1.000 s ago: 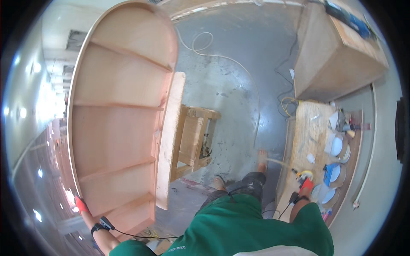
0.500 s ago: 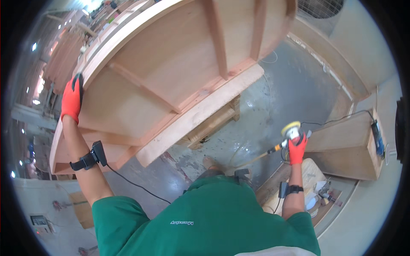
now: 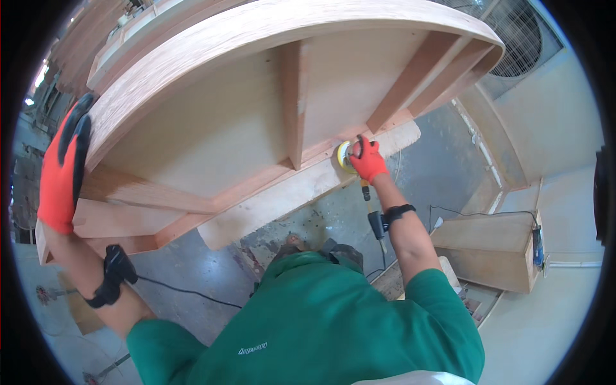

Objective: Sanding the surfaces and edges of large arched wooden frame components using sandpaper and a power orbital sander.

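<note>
A large wooden frame (image 3: pixel 298 102) with a curved rim, thin panel backing and cross ribs stands tilted before me, its straight lower edge on a pale board (image 3: pixel 266 208). My left hand (image 3: pixel 63 170), in a red and black glove, lies along the outside of the rim at the left. Its fingers are stretched out and slightly apart, touching the wood. In my right hand (image 3: pixel 370 160), gloved alike, is an air sander (image 3: pixel 345 158) with a round yellow pad. Gloved fingers wrap its body. The pad is at the frame's lower edge; whether it touches the wood I cannot tell.
An air hose (image 3: pixel 373 221) hangs from the sander. To the right stands a wooden box (image 3: pixel 481 247) with a blue tool (image 3: pixel 538 247) at its end. A round fan grille (image 3: pixel 516 45) is at the far right. More wooden parts (image 3: pixel 138 38) lie beyond the frame.
My right hand has carried the sander left and forward from beside the box to the frame's lower edge. My left hand has slid nearer along the rim, and its fingers are straighter.
</note>
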Tool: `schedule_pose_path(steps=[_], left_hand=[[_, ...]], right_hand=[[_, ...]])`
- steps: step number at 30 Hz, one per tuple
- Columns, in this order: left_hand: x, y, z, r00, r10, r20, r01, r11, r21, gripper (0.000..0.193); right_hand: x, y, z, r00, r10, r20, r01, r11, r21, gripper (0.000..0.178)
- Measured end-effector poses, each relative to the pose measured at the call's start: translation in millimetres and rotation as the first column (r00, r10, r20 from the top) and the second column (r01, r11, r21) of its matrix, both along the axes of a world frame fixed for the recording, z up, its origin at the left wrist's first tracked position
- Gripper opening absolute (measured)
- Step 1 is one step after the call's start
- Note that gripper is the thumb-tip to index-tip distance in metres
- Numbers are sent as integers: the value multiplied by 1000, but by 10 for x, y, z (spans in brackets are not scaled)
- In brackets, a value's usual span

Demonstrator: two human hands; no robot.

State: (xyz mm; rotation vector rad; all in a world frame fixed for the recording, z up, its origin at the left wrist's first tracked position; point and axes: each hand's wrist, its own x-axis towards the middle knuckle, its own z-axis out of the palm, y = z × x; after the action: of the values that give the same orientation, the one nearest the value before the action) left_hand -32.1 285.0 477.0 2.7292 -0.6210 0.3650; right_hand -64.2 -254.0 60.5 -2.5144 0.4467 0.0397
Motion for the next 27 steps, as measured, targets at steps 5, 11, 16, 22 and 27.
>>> schedule_pose_path(steps=[5,11,16,22,27], left_hand=[[-164,62,-6,995,90,33,-91,995,33,44],[-170,54,-22,992,60,107,-64,997,40,42],[-141,164,-46,980,101,174,-122,986,115,42],[-177,56,-23,976,211,51,-212,977,16,42],[-118,97,-46,967,230,108,-241,965,102,43]], right_hand=[[395,433,-224,988,126,-91,-137,981,-135,79],[591,310,-278,993,39,-111,-58,984,-166,77],[654,151,-282,990,-47,-132,29,990,-135,78],[548,270,-255,987,103,-125,-118,986,-121,73],[685,-48,-261,997,-12,-73,6,996,-85,57]])
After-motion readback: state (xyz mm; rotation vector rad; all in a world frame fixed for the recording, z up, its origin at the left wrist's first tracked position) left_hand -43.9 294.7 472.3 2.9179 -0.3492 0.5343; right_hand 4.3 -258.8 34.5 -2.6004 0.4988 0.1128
